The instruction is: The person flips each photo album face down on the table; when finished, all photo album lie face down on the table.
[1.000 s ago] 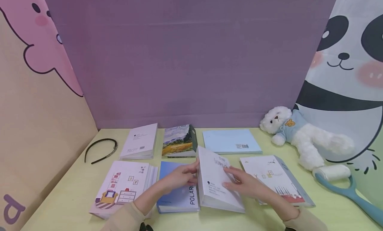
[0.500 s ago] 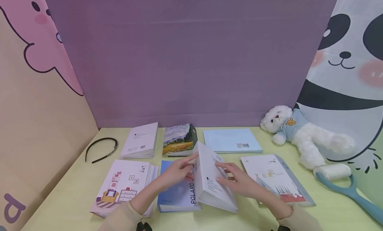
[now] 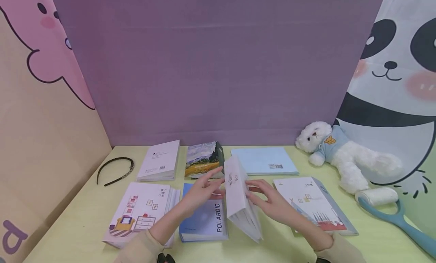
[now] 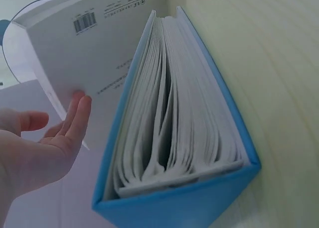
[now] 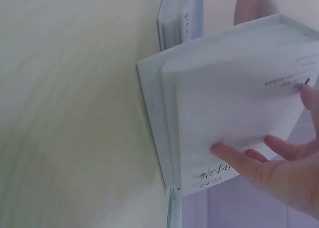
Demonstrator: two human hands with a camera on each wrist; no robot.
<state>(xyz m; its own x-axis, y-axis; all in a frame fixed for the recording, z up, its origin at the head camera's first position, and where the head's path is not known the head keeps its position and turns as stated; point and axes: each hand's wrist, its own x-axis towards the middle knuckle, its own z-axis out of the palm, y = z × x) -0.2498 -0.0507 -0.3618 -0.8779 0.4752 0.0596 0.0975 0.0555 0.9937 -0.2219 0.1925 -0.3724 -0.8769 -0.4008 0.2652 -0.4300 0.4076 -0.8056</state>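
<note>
A thick white photo album stands tilted between the two hands, its spine up toward me and its page edges low on the right. My left hand touches its barcode side with nearly straight fingertips, the thumb apart from the cover. On the other cover, which bears small print, my right hand presses with spread fingers and thumb. A blue POLAROID album lies just left of it, under the left hand; its fanned white pages fill the left wrist view.
A pinkish illustrated album lies at left, a white-grey one at right. Behind are a white album, a landscape-covered one and a light blue one. A headband, plush bear and lint roller lie at the sides.
The white album has turned from showing its printed cover to standing more on edge, spine toward me. My left fingers have straightened along its side; the right hand has shifted slightly left.
</note>
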